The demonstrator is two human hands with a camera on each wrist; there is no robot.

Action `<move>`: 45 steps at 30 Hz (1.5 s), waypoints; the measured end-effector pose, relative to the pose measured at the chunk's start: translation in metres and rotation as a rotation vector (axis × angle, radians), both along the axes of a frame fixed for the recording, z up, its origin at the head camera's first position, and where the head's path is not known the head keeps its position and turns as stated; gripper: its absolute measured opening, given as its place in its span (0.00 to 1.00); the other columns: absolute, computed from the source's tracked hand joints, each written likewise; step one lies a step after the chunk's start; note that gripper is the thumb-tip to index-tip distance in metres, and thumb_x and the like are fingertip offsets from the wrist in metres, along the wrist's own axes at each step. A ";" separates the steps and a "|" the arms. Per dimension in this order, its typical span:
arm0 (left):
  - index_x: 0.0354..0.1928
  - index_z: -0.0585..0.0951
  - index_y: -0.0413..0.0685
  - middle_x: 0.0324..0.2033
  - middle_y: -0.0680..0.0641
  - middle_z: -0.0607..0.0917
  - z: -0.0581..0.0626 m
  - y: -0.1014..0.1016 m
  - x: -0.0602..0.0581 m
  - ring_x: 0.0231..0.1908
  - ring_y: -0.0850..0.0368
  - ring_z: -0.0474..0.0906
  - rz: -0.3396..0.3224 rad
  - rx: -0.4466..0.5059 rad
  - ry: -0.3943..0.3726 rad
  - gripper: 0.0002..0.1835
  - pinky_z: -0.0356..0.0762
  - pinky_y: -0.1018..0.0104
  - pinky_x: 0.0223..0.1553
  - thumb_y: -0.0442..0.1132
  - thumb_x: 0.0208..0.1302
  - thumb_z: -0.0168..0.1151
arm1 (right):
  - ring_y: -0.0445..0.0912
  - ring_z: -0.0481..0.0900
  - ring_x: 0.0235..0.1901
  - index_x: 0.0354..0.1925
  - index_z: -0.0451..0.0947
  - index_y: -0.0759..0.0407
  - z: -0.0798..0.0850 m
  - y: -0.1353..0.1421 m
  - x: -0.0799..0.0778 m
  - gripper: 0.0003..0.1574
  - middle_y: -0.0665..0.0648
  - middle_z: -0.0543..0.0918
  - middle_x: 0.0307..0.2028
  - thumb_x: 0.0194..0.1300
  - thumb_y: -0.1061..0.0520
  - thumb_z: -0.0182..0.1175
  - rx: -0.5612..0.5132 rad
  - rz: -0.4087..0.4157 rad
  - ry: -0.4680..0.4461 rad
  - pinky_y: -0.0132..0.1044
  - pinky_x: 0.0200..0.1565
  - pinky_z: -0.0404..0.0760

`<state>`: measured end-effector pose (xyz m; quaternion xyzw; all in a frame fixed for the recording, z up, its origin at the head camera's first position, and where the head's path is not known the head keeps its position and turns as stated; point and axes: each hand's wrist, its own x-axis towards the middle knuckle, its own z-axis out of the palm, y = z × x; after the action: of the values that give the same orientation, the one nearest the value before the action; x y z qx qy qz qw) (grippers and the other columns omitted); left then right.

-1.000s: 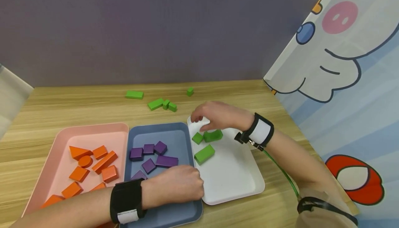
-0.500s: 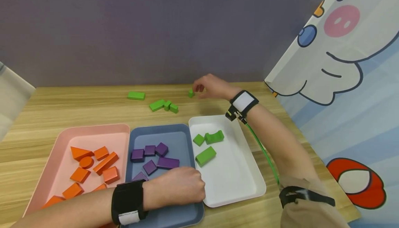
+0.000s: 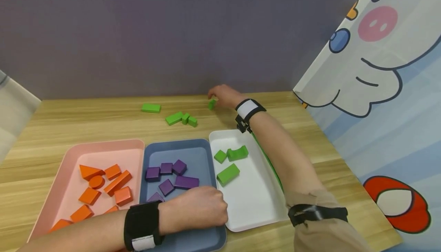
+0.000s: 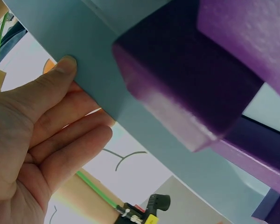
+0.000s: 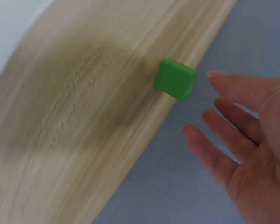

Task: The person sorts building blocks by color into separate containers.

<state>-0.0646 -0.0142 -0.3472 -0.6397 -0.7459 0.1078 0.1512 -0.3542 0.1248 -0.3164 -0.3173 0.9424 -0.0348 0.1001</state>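
Observation:
In the head view my left hand [image 3: 198,208] is at the right side of the blue tray [image 3: 172,144]. The left wrist view shows its thumb over the tray's edge and fingers curled behind, pinching the rim. Purple blocks [image 3: 186,183] lie in that tray. My right hand [image 3: 225,95] reaches to the back of the table, fingers parted. Close before its fingertips stands a small green block [image 5: 176,79], with a gap to the thumb in the right wrist view. A white tray [image 3: 255,202] holds a green cube [image 3: 220,156], a curved green block [image 3: 237,153] and a green oblong block [image 3: 228,174].
A pink tray [image 3: 69,160] with several orange blocks [image 3: 118,183] stands at the left. Further green blocks [image 3: 173,118] lie on the wooden table [image 3: 103,123] behind the trays. A grey panel [image 3: 155,37] rises along the back, and a printed curtain [image 3: 406,129] hangs at the right.
My right hand has moved from over the white tray to the back of the table, beside the small green block. The left hand has stayed at the blue tray.

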 end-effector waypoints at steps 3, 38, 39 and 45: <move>0.21 0.80 0.70 0.19 0.65 0.80 0.000 0.000 0.001 0.20 0.71 0.72 -0.003 -0.009 -0.014 0.10 0.67 0.76 0.22 0.43 0.57 0.61 | 0.53 0.70 0.60 0.55 0.75 0.57 -0.010 -0.005 -0.001 0.24 0.57 0.76 0.58 0.59 0.61 0.61 0.016 -0.019 -0.009 0.43 0.62 0.66; 0.20 0.79 0.72 0.19 0.66 0.80 -0.002 0.004 0.002 0.21 0.71 0.73 -0.001 -0.019 0.057 0.11 0.69 0.74 0.23 0.43 0.56 0.61 | 0.41 0.81 0.35 0.40 0.83 0.54 -0.007 0.059 0.050 0.11 0.50 0.85 0.37 0.56 0.57 0.65 -0.146 0.159 0.156 0.34 0.40 0.78; 0.20 0.79 0.72 0.19 0.66 0.80 -0.002 0.004 0.002 0.21 0.71 0.73 0.001 -0.021 0.060 0.11 0.69 0.74 0.23 0.43 0.56 0.61 | 0.40 0.81 0.34 0.40 0.83 0.53 -0.006 0.061 0.056 0.10 0.49 0.85 0.36 0.56 0.56 0.65 -0.157 0.172 0.162 0.32 0.39 0.78; 0.21 0.80 0.72 0.19 0.65 0.80 -0.001 0.003 0.002 0.20 0.71 0.73 0.009 -0.032 0.043 0.11 0.68 0.74 0.23 0.43 0.56 0.62 | 0.38 0.79 0.31 0.38 0.83 0.53 0.000 0.070 0.090 0.07 0.48 0.84 0.34 0.57 0.57 0.65 -0.180 0.234 0.162 0.31 0.35 0.77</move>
<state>-0.0625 -0.0111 -0.3480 -0.6362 -0.7435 0.1341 0.1563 -0.2639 0.1949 -0.3162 -0.4343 0.8971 -0.0812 -0.0016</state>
